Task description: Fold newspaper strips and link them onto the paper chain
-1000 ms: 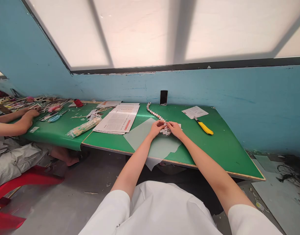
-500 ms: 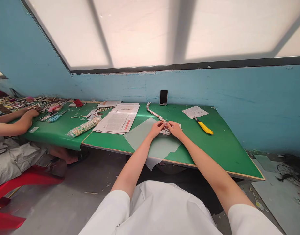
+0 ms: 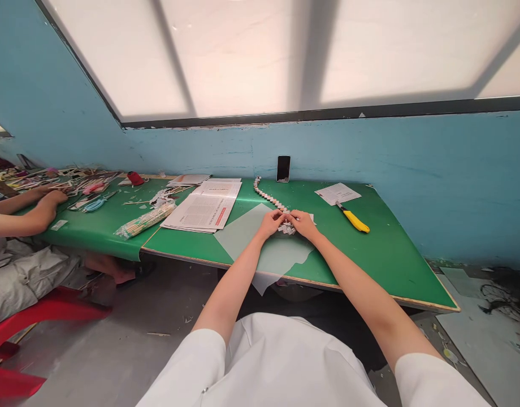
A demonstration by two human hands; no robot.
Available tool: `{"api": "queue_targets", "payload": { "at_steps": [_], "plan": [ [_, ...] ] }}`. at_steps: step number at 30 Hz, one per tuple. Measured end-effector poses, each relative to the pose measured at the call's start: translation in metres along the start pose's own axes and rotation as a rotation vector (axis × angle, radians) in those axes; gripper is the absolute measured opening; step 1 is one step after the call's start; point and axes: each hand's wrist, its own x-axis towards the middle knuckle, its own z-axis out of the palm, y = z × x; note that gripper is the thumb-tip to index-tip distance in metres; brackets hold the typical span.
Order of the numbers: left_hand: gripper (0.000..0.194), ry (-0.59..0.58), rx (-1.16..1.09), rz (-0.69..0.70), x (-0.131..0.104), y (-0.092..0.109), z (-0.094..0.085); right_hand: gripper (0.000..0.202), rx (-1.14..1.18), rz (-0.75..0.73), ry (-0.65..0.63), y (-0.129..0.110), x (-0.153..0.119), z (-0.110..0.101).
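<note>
left hand (image 3: 270, 224) and right hand (image 3: 303, 224) nearly meeting at frame centre, fingers curled inward, bare forearms angling up from lower frame, elbows apart

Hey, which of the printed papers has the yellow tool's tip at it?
The small sheet on the right: the tip of the yellow tool meets its near edge. The newspapers lie farther left, apart from the tool.

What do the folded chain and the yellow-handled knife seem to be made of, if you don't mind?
Folded chain: probably matte printed paper, judging by its pale, flat, creased links.
Yellow-handled knife: handle likely smooth plastic, from its even bright colour; blade's material unclear.
</note>
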Motion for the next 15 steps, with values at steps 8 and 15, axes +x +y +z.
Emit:
{"api": "queue_targets", "payload": {
  "at_steps": [8, 15],
  "plan": [
    [0.041, -0.031, -0.044, -0.115, 0.000, 0.002, 0.003, 0.053, -0.027, 0.078, 0.150, -0.002, 0.000, 0.003],
    [0.050, -0.289, 0.004, -0.154, -0.003, 0.016, -0.005, 0.053, -0.002, 0.155, 0.341, 0.003, 0.001, -0.007]
  ]
}}
